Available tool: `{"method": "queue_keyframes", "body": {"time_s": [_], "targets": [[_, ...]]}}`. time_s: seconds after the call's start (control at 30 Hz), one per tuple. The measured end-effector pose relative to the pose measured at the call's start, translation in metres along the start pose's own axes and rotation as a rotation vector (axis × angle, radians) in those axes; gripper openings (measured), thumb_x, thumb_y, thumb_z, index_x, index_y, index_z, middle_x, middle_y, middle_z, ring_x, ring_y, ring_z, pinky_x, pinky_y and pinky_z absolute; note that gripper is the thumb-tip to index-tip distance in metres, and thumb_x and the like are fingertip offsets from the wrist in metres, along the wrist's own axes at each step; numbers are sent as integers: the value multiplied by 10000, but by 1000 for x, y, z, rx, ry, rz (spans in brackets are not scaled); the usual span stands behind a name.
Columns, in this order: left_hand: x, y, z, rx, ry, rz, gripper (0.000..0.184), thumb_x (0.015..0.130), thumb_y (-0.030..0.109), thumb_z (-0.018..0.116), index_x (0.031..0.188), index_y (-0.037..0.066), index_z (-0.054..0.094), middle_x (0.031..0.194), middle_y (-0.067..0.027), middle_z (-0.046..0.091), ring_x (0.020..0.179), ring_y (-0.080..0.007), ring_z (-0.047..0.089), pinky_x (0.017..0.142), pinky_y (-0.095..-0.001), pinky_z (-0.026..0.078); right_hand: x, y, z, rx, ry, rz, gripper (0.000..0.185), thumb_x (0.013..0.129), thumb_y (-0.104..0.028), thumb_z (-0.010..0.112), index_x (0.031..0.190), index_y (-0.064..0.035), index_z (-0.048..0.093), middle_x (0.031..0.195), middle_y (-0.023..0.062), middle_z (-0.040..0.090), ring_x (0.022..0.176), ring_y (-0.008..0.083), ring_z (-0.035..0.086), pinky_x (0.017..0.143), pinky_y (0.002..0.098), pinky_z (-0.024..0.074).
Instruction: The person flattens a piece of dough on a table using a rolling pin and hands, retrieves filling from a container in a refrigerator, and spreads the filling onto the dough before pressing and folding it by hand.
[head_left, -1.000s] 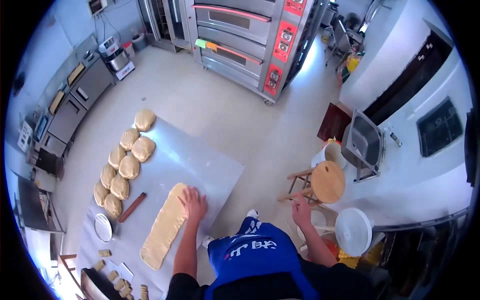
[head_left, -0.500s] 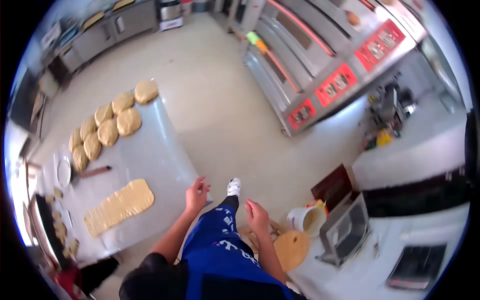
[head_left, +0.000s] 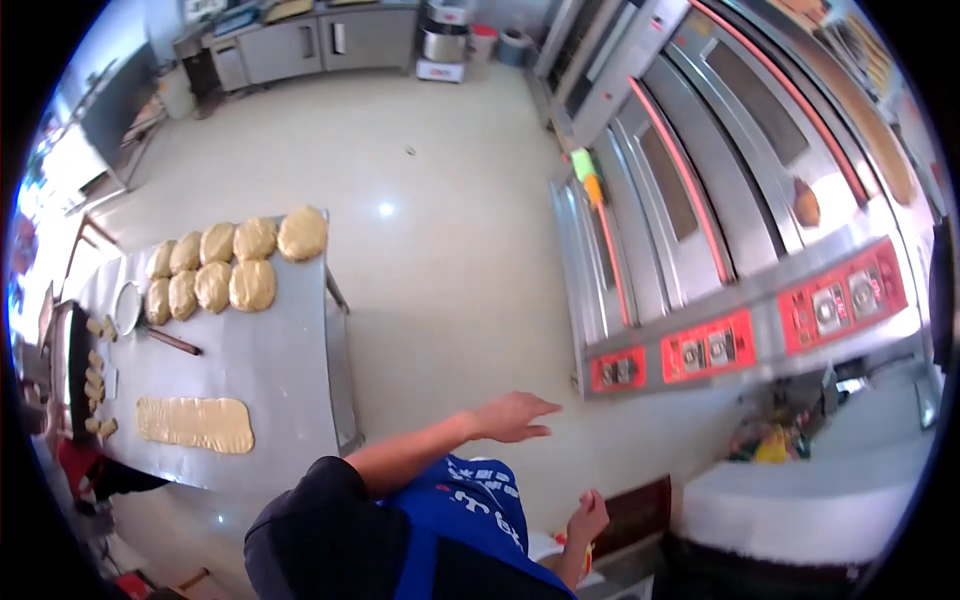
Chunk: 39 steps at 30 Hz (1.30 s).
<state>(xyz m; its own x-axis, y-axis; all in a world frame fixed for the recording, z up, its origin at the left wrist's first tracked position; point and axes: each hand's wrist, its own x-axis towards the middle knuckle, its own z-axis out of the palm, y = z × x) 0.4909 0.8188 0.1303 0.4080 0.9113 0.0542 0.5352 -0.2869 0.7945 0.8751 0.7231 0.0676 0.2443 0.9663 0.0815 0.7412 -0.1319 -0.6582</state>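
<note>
My left hand (head_left: 512, 415) reaches forward across the blue apron (head_left: 485, 500), over the floor. Its fingers are stretched out, and it holds nothing. Lower down on the right, my right hand (head_left: 588, 517) has its fingers curled in, with nothing showing in it. A dark red-brown board or box (head_left: 640, 515) is just beyond that hand. To the left, a flattened sheet of dough (head_left: 195, 424) lies on the metal worktable (head_left: 275, 370), away from both hands. Several rounded dough pieces (head_left: 252, 286) sit in two rows at the table's far end.
A rolling pin (head_left: 174, 341) and a round white dish (head_left: 128, 308) are on the worktable. A dark tray (head_left: 72, 370) with small dough pieces is at its left edge. The deck oven (head_left: 690, 260), with red control panels, stands on the right. A floor mixer (head_left: 444, 45) is at the back.
My view has swung right and up toward the oven. My left hand has moved right and forward, its fingers straightening. My right hand stays curled, now lower right in view.
</note>
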Motion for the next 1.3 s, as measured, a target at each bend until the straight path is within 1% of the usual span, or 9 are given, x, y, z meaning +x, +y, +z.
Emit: {"method": "queue_keyframes", "body": {"time_s": [0.17,0.27,0.43,0.57,0.7,0.9,1.03,1.1,1.3], "targets": [[92,-125,-10,-1118,22,-569,544,1102,401,584,1557,103,579,1464,-202,684,1367,-355,648,1137,-547,502,85,67,62,-262,-309,-69,213,991,-161,679,1072,6,783,925,220,780,853,379,759,800,465,600],[84,-169,-15,470,-219,-924,518,1090,457,541,1469,127,670,1495,-193,667,1404,-375,619,1158,-655,441,156,72,122,-112,-371,-85,200,975,-172,683,1022,0,774,881,211,765,814,416,734,774,506,579],[-4,-300,14,-452,201,-1607,478,1036,451,578,1178,67,824,1347,-204,746,1294,-296,706,1055,-430,576,334,18,191,-282,-508,-165,220,979,-192,693,1058,-5,780,962,207,785,888,420,753,824,488,597],[-64,-297,44,28,388,-1771,436,998,403,603,1085,35,822,1111,-184,813,1075,-354,784,960,-453,619,477,-16,296,9,-546,-273,235,996,-235,700,1066,-24,778,1020,207,791,951,417,761,849,480,601],[-42,-316,40,-500,47,-1741,462,1003,430,635,1158,32,810,1185,-187,796,1038,-309,795,898,-444,635,534,-126,364,-210,-585,-482,230,1000,-238,702,1069,-34,785,1002,205,792,961,416,764,850,483,598],[21,-383,32,-953,477,-1677,577,1057,546,592,1173,5,756,1079,-165,801,895,-284,767,717,-443,619,628,-34,514,-372,-1423,-304,416,1026,-385,614,1100,-12,782,1004,230,795,962,393,782,867,526,592],[55,-441,-55,-1279,564,-1726,602,1079,574,537,1035,23,775,930,-136,792,785,-287,739,647,-446,590,644,-198,553,-631,-1351,-321,415,1021,-384,603,1059,-17,794,989,231,797,949,384,787,863,526,595],[54,-490,-125,-769,240,-1378,611,1094,566,504,1007,29,781,886,-132,781,799,-282,751,659,-480,597,660,-253,589,-642,-1336,-342,417,1019,-383,598,1038,-20,800,981,231,798,942,379,789,862,526,597],[61,-675,-360,-594,1050,-1550,536,1019,517,611,1171,40,803,1031,-165,813,1014,-332,787,959,-468,601,699,-380,729,-690,-1206,-587,427,1011,-381,582,976,-27,818,958,232,801,921,366,797,857,527,602]]}}
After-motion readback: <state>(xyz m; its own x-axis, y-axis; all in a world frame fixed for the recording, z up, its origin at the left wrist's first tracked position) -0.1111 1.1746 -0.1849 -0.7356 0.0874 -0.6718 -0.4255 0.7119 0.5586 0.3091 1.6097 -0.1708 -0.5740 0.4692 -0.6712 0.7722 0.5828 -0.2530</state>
